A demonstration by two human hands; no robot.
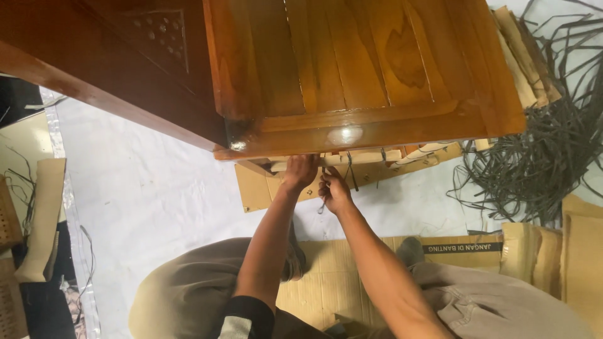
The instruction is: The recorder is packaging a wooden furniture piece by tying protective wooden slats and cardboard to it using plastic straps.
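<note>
Two hands work at the near underside of one glossy wooden cabinet (352, 75). The left hand (300, 172) is clenched around a pale slat (367, 157) just under the cabinet's edge; the right hand (334, 191), just beside it, pinches one dark strap (352, 171) hanging from that slat. A heap of dark straps (546, 144) lies far right, and flattened cardboard (352, 263) sits beneath the arms.

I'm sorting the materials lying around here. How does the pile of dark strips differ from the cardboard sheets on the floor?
The dark strips are thin, grey-black and lie in a loose tangle; the cardboard sheets are broad, tan and lie flat. The strips sit off to one side, while the cardboard lies under the person's legs. Both rest on the white floor covering.
</note>
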